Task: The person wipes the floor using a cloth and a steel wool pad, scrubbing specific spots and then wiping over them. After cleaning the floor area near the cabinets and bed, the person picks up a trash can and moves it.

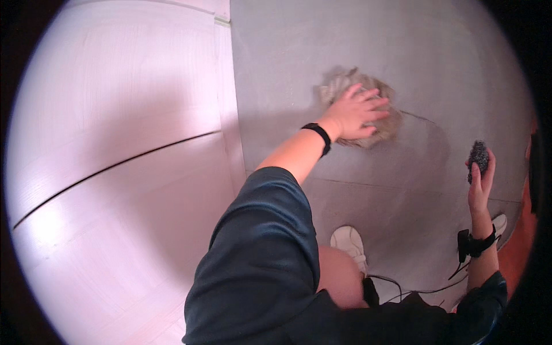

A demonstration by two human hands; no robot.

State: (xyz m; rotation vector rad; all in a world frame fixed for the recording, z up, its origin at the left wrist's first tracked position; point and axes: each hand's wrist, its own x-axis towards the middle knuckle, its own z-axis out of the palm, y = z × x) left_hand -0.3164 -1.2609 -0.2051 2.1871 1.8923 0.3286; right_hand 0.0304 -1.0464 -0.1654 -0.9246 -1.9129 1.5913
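A crumpled beige-brown cloth (391,125) lies on the grey tiled floor (287,63). My left hand (357,115) rests flat on top of it with fingers spread, arm stretched forward; cloth and fingers are slightly blurred. Off to the right, my right hand (480,187) grips a dark grey steel wool scrubber (478,158) between thumb and fingers. The scrubber is held up, apart from the cloth. What lies under the cloth is hidden.
A pale wood-grain panel (132,103) with a dark seam fills the left side. My white shoes (348,240) are below. A black cable (428,291) runs near my feet, and an orange-red surface (513,259) lines the right edge. Dark streaks mark the floor beside the cloth.
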